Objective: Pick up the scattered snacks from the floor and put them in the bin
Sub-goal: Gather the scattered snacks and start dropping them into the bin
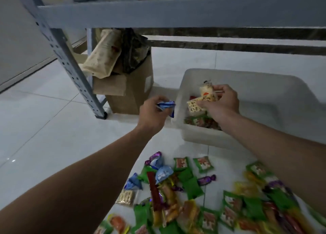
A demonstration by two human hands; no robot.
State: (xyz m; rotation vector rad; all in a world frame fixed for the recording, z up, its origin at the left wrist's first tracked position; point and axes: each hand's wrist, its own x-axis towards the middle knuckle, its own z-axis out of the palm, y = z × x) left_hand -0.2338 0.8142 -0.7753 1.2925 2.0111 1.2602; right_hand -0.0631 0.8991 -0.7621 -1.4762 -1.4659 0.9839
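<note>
A white plastic bin (250,78) stands on the tiled floor, with a few green and red packets lying inside at its near left. My right hand (221,104) is over the bin, gripping pale yellow snack packets (201,99). My left hand (153,113) hovers just left of the bin's rim, closed on a blue snack packet (166,105). Several scattered snacks (202,195) in green, blue, purple, red and orange wrappers lie on the floor in front of the bin, between my forearms.
A cardboard box (127,90) stuffed with bags stands left of the bin, beside the grey metal shelf post (70,64). The shelf board (176,13) crosses overhead with goods on it. Bare white tiles (44,128) stretch to the left.
</note>
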